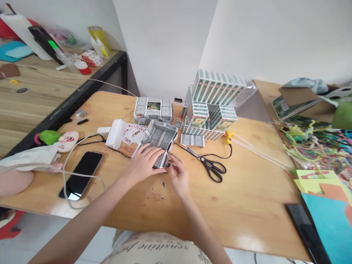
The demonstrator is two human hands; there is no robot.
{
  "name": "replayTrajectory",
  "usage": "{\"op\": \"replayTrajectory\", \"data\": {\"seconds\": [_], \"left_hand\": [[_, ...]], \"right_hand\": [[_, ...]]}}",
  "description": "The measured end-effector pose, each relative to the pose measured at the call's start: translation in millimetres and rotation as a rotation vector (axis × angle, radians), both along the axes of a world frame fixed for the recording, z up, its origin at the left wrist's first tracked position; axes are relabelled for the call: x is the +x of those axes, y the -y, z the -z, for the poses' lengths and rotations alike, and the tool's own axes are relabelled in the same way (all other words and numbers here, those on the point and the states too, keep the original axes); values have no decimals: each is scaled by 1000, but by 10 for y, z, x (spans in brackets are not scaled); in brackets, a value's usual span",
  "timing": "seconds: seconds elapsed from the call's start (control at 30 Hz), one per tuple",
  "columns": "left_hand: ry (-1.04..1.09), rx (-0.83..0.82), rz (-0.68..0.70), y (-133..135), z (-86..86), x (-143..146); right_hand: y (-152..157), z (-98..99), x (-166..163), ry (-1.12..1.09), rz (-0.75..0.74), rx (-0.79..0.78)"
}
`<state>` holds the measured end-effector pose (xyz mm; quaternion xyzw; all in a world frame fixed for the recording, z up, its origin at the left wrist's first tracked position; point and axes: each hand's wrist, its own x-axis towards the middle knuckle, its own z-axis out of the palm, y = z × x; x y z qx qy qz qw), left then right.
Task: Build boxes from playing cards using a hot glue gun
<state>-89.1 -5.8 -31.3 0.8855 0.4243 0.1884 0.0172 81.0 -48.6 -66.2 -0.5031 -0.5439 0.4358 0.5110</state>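
An open box made of playing cards sits tilted in the middle of the wooden table. My left hand lies over its near wall with the fingers curled on the cards. Just right of it, my right hand pinches the box's near lower corner with its fingertips. Behind the box stands a second card box. A stack of card packs rises at the back right, and loose playing cards lie face up to the left.
Black scissors and a yellow glue gun with glue sticks lie right of my hands. A black phone on a white cable, a white charger and small toys are at the left. Coloured paper and ribbons fill the right edge.
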Motion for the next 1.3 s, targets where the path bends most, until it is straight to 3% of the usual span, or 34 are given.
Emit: {"op": "replayTrajectory", "data": {"seconds": [0.2, 0.37, 0.53, 0.73, 0.83, 0.93, 1.03, 1.17, 1.3], "left_hand": [[-63, -48, 71, -2, 18, -58], [-90, -64, 88, 8, 49, -77], [-108, -92, 79, 17, -51, -57], [-15, -95, 76, 30, -186, -78], [181, -21, -3, 7, -183, -235], [530, 20, -248, -43, -91, -431], [777, -95, -387, -91, 97, -534], [901, -178, -443, -98, 371, -469], [961, -149, -526, -61, 489, -327]], "right_hand": [[85, 87, -84, 211, -10, 101], [17, -6, -19, 385, -99, 193], [-3, -73, 46, 440, -179, 195], [84, -78, 19, 428, -172, 138], [107, -114, 0, 414, -156, 131], [75, -154, -18, 367, -119, 136], [-4, -159, -44, 322, -98, 169], [-93, -117, -72, 303, -76, 199], [-114, -104, -64, 261, -61, 154]]}}
